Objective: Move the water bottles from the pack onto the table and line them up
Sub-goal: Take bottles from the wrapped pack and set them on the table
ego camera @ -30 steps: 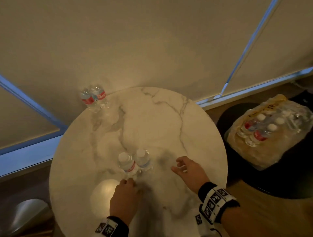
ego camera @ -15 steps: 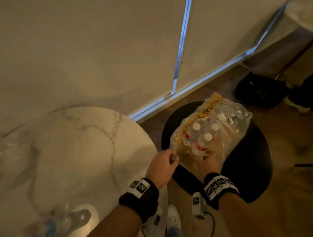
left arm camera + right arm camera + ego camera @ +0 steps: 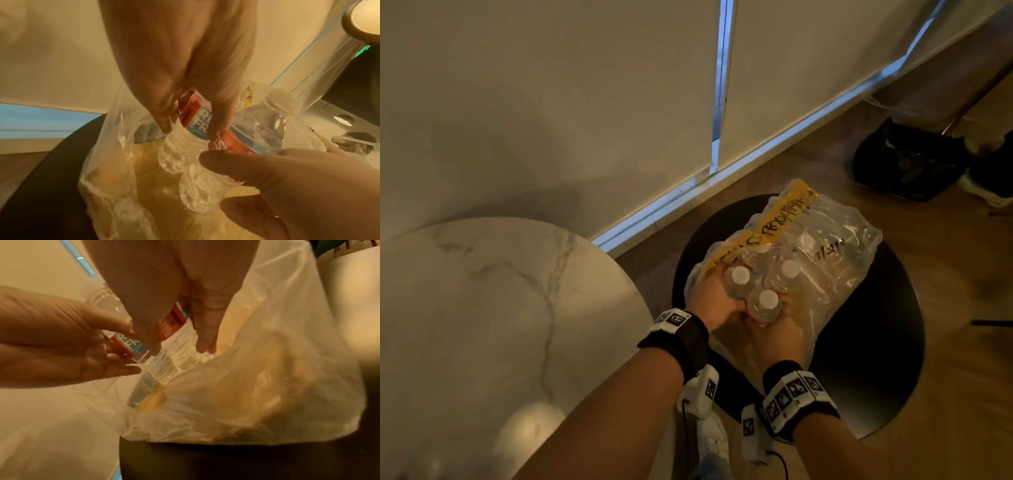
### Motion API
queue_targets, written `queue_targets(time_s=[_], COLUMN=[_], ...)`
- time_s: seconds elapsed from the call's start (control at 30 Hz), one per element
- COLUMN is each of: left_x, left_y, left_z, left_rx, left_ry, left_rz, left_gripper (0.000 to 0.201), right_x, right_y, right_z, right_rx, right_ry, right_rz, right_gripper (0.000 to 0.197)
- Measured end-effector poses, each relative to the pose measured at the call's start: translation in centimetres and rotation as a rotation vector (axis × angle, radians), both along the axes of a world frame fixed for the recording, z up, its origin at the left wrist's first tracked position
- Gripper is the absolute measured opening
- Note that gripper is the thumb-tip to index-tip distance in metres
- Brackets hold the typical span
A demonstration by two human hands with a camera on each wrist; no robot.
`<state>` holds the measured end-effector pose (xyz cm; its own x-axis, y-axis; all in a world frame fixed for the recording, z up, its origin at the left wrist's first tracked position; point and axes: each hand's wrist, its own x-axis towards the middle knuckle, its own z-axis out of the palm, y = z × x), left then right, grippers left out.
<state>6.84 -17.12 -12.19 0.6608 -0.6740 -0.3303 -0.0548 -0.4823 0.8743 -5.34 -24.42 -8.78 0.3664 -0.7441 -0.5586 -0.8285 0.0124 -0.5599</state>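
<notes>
1. Nearest, the right hand (image 3: 774, 334) reaches into the open end of the pack (image 3: 835, 246), its fingers and thumb wrapped round the near bottle (image 3: 765, 306), which stands upright with a white cap.
2. Just beside it, the left hand (image 3: 714, 301) has its fingers curled round the left bottle (image 3: 736, 282), also upright and white-capped; the two bottles touch side by side.
3. The left wrist view shows both held bottles wearing red and blue labels, their clear ribbed lower halves down inside the plastic.
4. The pack is a loose clear plastic wrap with a yellow strip bearing black writing along one edge. Inside it, behind the two held ones, a third bottle (image 3: 787, 274) stands upright, and a fourth cap shows dimly further in through the film.
5. The pack lies on a round dark stool (image 3: 876, 342) on the wooden floor (image 3: 962, 377).
6. To the left of the stool is the round marble bench (image 3: 482, 308).
7. Farthest off, pale window blinds (image 3: 551, 102) hang behind everything, and dark shoes (image 3: 911, 161) sit on the floor at the right.
</notes>
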Motion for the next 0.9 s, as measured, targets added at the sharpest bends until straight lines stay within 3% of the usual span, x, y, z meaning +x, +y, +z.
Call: queue_targets(time_s=[0.23,0.4,0.67,0.9], left_x=[-1.7,-4.9,-17.3,-22.5], left_y=[4.0,12.1,35.0,51.1], left_z=[6.8,11.5,12.6,12.4], left_rx=[-0.034,-0.017,-0.029,0.087], left_ry=[-0.082,-0.129,-0.034,-0.022], left_rz=[-0.116,-0.082,0.452,0.806], left_gripper=[0.067,0.066,0.058,0.042], right_x=[-3.4,-5.9,-9.4,-9.3], right_y=[2.5,7.1,24.3,41.9], right_z=[5.5,10.6,11.3,8.3], right_rx=[-0.094,-0.201,-0.008,0.154], right_ry=[-0.060,-0.134,-0.117,-0.154], right_rz=[0.137,0.325,0.840,0.991], right_gripper=[0.068,0.074,0.053,0.051])
